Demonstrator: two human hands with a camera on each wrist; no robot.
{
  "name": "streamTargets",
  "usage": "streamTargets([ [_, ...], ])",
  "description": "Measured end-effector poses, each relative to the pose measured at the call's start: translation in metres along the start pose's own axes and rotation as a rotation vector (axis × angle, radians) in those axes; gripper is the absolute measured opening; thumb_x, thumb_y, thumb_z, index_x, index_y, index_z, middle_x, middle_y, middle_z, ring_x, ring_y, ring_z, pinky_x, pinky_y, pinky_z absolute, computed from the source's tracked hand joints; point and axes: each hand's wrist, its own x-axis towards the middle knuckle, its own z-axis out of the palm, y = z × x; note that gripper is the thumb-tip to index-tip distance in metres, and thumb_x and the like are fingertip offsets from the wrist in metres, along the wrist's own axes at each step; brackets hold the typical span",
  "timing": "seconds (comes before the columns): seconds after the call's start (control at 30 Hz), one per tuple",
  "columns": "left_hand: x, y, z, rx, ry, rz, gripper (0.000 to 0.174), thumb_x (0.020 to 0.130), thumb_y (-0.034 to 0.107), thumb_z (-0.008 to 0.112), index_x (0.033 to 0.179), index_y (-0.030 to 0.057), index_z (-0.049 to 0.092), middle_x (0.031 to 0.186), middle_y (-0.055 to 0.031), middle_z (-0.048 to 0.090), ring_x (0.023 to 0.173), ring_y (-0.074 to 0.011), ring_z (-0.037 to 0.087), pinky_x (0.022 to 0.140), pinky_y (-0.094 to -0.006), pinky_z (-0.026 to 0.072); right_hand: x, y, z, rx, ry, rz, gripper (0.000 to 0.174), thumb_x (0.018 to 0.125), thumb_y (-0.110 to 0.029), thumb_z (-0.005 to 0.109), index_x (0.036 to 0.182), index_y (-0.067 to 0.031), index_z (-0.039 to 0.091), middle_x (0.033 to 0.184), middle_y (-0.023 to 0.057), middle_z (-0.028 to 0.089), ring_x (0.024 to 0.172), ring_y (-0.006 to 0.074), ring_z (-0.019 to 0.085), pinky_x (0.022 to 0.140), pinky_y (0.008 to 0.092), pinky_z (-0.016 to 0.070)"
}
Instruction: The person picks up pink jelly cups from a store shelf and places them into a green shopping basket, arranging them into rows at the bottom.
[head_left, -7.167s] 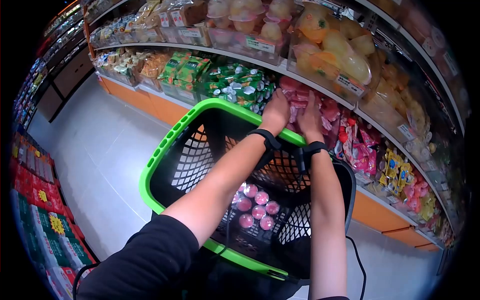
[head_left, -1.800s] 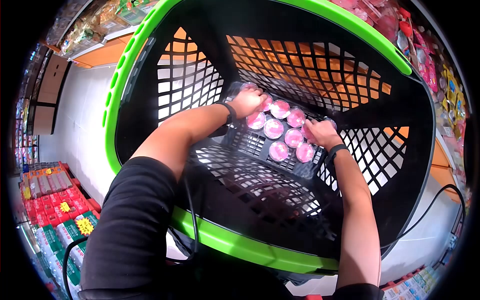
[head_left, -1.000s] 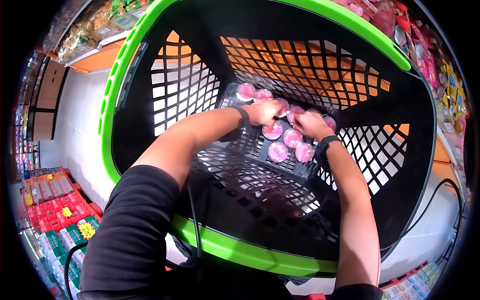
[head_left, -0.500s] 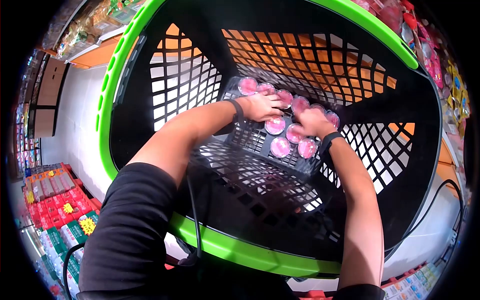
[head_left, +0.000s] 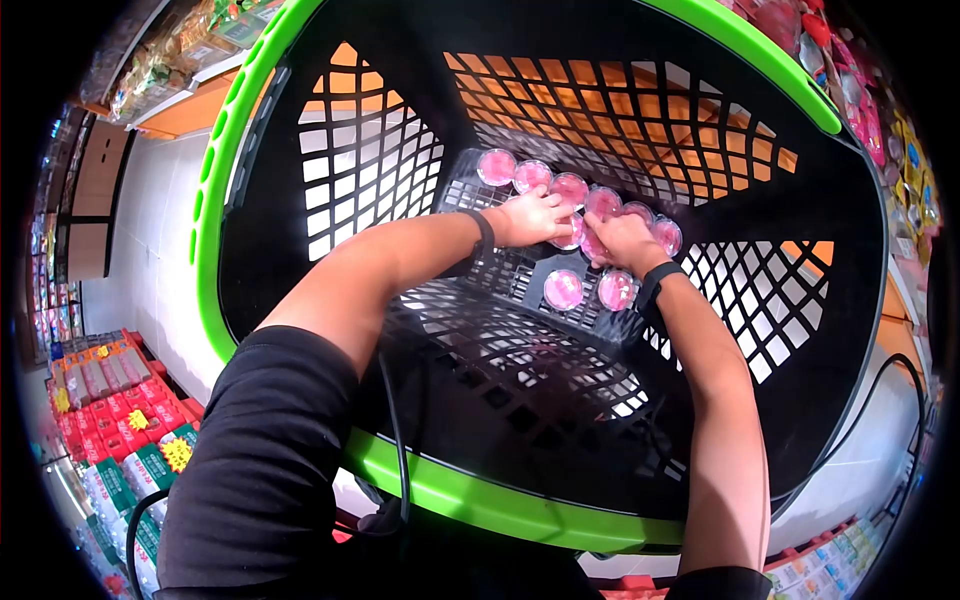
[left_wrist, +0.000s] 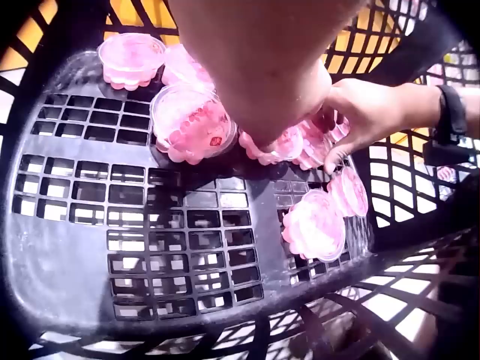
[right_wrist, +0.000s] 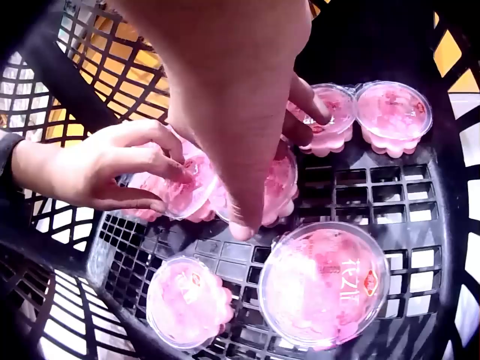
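Note:
Several pink jelly cups with clear round lids and scalloped sides stand on the floor of a black shopping basket [head_left: 540,460]. A back row runs along the far wall, from a corner cup [head_left: 497,167] to a cup at the right end [head_left: 666,238]. My left hand [head_left: 530,217] grips a jelly cup [right_wrist: 196,184] just in front of this row, fingertips on its lid. Beside it, my right hand [head_left: 622,240] holds another jelly cup [right_wrist: 281,187] between thumb and fingers. Nearer me sit two more, a left cup [head_left: 563,290] and a right cup [head_left: 616,290].
Slatted walls and a green rim [head_left: 500,505] surround both forearms. Snack shelves [head_left: 865,130] stand beyond the basket. Stacked red boxes [head_left: 105,420] lie at the left. A black cable [head_left: 393,430] hangs over the near rim by my left arm.
Earlier my hands were at the pink items on the shelf, then down in the basket. Over the last half second, two middle cups have slid back toward the far row under my hands.

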Motion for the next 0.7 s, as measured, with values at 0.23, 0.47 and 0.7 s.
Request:
streamTargets([
  [0.23, -0.011, -0.003, -0.027, -0.278, -0.098, 0.26, 0.027, 0.079, 0.026, 0.059, 0.1, 0.0087, 0.052, 0.103, -0.0068, 0.052, 0.097, -0.0233, 0.053, 0.077, -0.0379, 0.0437, -0.024, 0.005, 0.001, -0.011, -0.018, -0.178, 0.061, 0.06, -0.06, 0.072, 0.081, -0.003, 0.064, 0.078, 0.0145, 0.066, 0.078, 0.0309, 0.065, 0.067, 0.0406, 0.05],
  [0.47, -0.019, 0.0, -0.017, -0.297, -0.175, 0.35, 0.04, 0.079, 0.022, 0.057, 0.118, 0.0155, 0.05, 0.109, -0.0081, 0.049, 0.101, -0.0276, 0.051, 0.077, -0.0386, 0.0474, -0.035, 0.0, 0.013, -0.155, -0.06, -0.199, 0.057, 0.053, -0.055, 0.074, 0.075, -0.0042, 0.065, 0.072, 0.0113, 0.067, 0.067, 0.0275, 0.066, 0.061, 0.038, 0.0507],
  [0.7, -0.005, 0.063, 0.002, -0.247, 0.003, 0.434, 0.041, 0.082, 0.021, 0.048, 0.123, 0.0209, 0.05, 0.121, -0.0067, 0.049, 0.101, -0.0212, 0.052, 0.08, -0.0341, 0.0426, -0.039, -0.03, -0.003, -0.205, -0.366, 0.074, 0.064, 0.059, -0.066, 0.067, 0.082, -0.0068, 0.071, 0.081, 0.0082, 0.069, 0.075, 0.0236, 0.068, 0.064, 0.0339, 0.0522],
])
